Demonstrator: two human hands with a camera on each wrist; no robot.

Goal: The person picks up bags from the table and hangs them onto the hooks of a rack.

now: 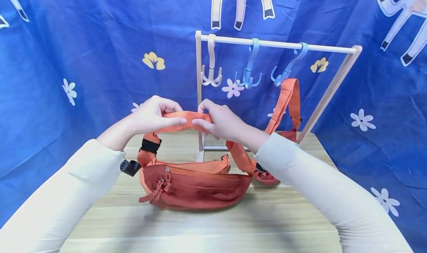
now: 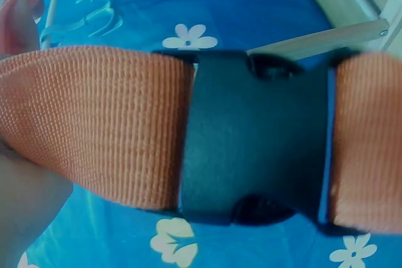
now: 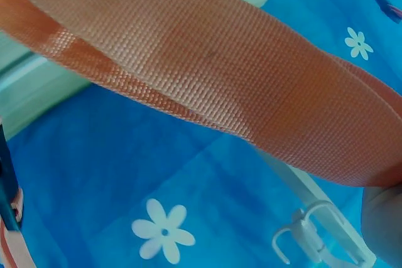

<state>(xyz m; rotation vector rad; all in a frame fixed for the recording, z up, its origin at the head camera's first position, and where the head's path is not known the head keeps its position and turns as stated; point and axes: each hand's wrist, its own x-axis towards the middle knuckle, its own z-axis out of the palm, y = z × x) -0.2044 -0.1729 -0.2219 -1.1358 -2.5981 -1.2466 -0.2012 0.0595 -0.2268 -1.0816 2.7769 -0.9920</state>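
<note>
A rust-red waist bag (image 1: 203,190) with an orange strap (image 1: 188,120) is in the middle of the head view, just over or on the table. My left hand (image 1: 151,114) pinches the raised strap between thumb and fingers. Close beside it, my right hand (image 1: 221,121) pinches the same strap, thumbs nearly meeting. In the left wrist view a black side-release buckle (image 2: 257,136) joins two strap lengths. Orange webbing (image 3: 207,61) crosses the right wrist view. Corded zipper pulls (image 1: 160,188) hang at the bag's left end.
Behind the hands stands a rack with a white rail (image 1: 277,43). It carries a white hook (image 1: 211,62) and two blue hooks, one in the middle (image 1: 250,66), another at right (image 1: 293,64). A second orange strap (image 1: 285,101) hangs from the right hook. The wooden table (image 1: 200,230) lies below.
</note>
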